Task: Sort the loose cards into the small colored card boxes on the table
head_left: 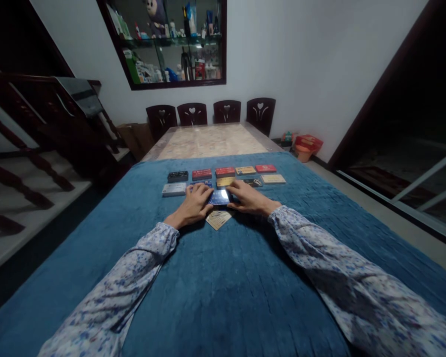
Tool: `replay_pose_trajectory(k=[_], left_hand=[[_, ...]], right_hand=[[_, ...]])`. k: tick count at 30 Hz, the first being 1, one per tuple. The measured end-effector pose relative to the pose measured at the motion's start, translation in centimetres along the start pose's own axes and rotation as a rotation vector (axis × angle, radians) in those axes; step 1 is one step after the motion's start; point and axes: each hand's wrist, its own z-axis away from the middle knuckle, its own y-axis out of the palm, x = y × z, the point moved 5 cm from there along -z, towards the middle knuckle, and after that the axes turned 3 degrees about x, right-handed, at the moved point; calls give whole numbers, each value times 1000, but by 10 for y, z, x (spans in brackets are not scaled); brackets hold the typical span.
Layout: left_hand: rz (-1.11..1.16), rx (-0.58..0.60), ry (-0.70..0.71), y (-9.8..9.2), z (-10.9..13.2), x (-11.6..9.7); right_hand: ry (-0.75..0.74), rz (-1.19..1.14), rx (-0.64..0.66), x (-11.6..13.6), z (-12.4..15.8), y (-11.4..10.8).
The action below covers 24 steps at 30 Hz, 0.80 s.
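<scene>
Both my hands rest on a blue cloth (223,277) that covers the near part of a long table. My left hand (192,205) and my right hand (250,198) grip a dark blue card (220,198) between them, fingers pinched on its left and right edges. A beige card (218,219) lies on the cloth just below the blue one, near my left hand. Beyond my fingers lie two rows of cards: a black card (177,176), red cards (201,174), a silver card (174,189), a yellow card (225,181) and a cream card (273,179).
The bare marble tabletop (211,141) stretches past the cloth to several dark wooden chairs (226,111) at the wall. A glass-fronted cabinet (171,42) hangs above. A wooden staircase (33,144) stands at left, a sliding door frame (412,193) at right.
</scene>
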Motion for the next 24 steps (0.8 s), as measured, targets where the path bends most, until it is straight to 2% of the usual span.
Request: replay_pose_trajectory(k=[4,6,8,15,24], left_hand=[[-15,1,-47,-6,0,12],[-27,-3,-68,-9,0,19],[-37,-7,-93,-11,0,27],[-33,-16,-162,-15,-2,53],[-44,41,-212,-12,-4,77]], right_hand=[[43,7,-17,-8,-21,7],[14,-2,-6,-8,-32,7],[-16,-2,35,-7,-43,5],[34,101,163,4,-77,-3],[44,136,246,6,-101,3]])
